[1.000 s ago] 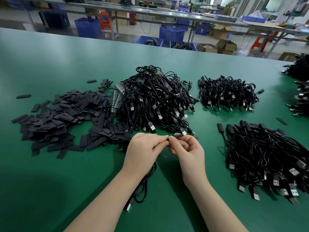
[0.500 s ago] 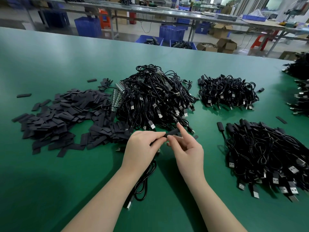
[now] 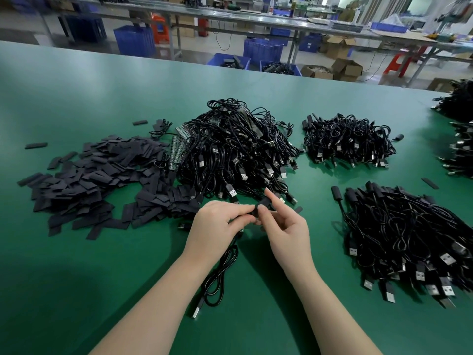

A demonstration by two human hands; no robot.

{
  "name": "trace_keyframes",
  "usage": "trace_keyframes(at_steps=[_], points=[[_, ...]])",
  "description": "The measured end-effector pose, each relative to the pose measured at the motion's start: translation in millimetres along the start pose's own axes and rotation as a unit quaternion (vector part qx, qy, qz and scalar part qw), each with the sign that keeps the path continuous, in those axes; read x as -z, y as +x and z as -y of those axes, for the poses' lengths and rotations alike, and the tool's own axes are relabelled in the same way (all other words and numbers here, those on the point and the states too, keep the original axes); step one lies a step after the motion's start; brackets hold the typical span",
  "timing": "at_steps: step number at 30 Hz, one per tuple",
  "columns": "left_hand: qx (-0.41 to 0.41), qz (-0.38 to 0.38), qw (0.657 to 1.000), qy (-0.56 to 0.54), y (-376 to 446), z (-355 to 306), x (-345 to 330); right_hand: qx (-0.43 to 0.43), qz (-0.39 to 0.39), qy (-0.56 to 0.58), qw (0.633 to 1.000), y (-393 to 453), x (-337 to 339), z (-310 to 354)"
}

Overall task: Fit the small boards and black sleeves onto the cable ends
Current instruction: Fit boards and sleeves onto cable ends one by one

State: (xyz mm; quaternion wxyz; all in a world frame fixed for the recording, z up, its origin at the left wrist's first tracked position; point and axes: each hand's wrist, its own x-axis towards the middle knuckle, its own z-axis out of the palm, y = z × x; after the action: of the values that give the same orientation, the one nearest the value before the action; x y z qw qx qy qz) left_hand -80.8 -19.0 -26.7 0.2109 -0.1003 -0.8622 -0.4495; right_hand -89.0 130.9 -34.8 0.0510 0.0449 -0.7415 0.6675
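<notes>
Black sleeve (image 3: 263,204) pinched on black cable (image 3: 220,275) end, loose flat sleeves (image 3: 102,180) heaped left, cable pile (image 3: 238,152) behind

Bare forearms, sleeveless, no gloves

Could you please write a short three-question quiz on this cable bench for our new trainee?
1. True or false: both hands are working on the same black sleeve.
2. Where does the heap of loose sleeves lie? A) at the person's left B) at the person's right C) on the floor
3. Fill in: the cable hanging from the left hand ends in a metal ___ lying on the green table.

Key: 1 true, since the right hand pinches it too; 2 A; 3 plug.
</notes>
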Motion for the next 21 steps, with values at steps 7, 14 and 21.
trace_keyframes(at_steps=[7,14,21], points=[[0.003,-0.004,1.000,0.000,1.5,-0.3,-1.6,0.014,-0.016,0.002,1.000,-0.4,0.5,0.5],[0.009,-0.024,1.000,0.011,0.2,-0.7,-0.7,0.001,-0.026,0.034,0.999,-1.1,-0.5,-0.3],[0.012,-0.034,0.999,0.018,0.8,-1.8,-1.1,-0.019,-0.012,0.023,0.999,-1.2,-2.4,1.9]])
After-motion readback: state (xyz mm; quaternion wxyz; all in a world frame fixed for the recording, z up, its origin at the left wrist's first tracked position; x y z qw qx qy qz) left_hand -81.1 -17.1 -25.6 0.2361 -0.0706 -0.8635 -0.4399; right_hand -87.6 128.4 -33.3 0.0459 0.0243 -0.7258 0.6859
